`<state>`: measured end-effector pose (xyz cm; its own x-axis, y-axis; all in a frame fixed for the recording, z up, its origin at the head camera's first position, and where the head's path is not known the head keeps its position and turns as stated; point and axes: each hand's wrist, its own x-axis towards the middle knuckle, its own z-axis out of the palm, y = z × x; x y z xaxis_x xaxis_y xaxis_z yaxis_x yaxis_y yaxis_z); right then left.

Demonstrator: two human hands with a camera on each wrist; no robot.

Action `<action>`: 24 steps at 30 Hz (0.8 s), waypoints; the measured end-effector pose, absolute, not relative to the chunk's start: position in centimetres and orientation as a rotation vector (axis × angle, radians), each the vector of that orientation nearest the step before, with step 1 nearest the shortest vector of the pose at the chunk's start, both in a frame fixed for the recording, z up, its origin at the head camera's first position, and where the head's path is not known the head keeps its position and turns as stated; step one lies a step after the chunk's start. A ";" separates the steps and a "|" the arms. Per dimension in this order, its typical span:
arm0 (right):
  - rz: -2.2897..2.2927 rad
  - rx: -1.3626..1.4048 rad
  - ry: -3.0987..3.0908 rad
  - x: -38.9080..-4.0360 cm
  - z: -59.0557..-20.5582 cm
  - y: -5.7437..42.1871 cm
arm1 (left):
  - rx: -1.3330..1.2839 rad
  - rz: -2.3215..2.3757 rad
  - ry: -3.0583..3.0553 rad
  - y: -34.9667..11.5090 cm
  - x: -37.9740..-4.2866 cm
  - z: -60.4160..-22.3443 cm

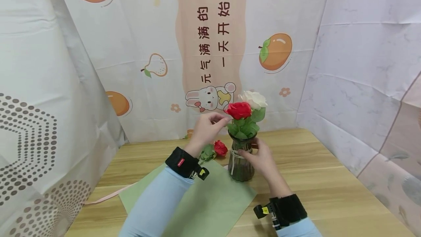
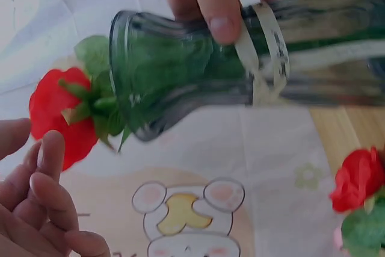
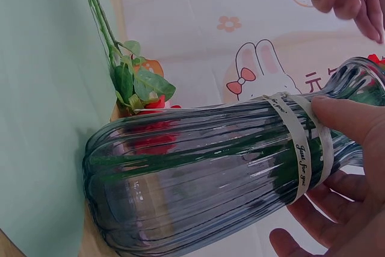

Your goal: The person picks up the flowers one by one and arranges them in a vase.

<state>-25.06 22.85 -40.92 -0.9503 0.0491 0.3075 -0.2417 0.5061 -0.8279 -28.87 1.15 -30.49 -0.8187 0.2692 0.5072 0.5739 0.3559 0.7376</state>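
Note:
A ribbed glass vase (image 1: pixel 241 162) stands upright, with a printed ribbon (image 3: pixel 301 148) tied about its middle. My right hand (image 1: pixel 261 156) grips it from the right, thumb and fingers round the glass at the ribbon. A red rose (image 1: pixel 239 110) and a white rose (image 1: pixel 253 100) rise from the mouth, their green stems visible through the glass. My left hand (image 1: pixel 208 129) is beside the red rose, fingers loosely bent. In the left wrist view its thumb and fingertips (image 2: pixel 51 148) are apart, with nothing between them; whether they touch the petals I cannot tell.
Another red rose (image 1: pixel 220 148) lies on the wooden table (image 1: pixel 296 167), left of the vase. Green wrapping paper (image 1: pixel 210 200) spreads under and in front of my left arm. A pink ribbon (image 1: pixel 110 195) trails from the paper's left side. A printed cloth (image 1: pixel 131 28) hangs behind the table.

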 end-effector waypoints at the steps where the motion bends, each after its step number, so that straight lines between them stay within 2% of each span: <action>1: 1.422 0.160 -2.463 -25.1 -40.9 22.8 | -0.744 -1.450 -2.312 0.7 -28.8 -30.5; 9: 1.425 0.158 -2.470 -25.2 -40.9 22.8 | -0.702 -1.372 -2.222 -2.2 -29.3 -30.9; 24: 1.428 0.176 -2.461 -25.2 -40.9 22.9 | -0.527 -1.283 -2.365 -4.6 -31.0 -34.0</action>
<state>-25.18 22.86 -40.86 -0.9505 0.0390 0.3083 -0.2482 0.5015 -0.8288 -30.95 -4.60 -34.05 -0.8500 0.1365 0.5088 0.5010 0.5083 0.7005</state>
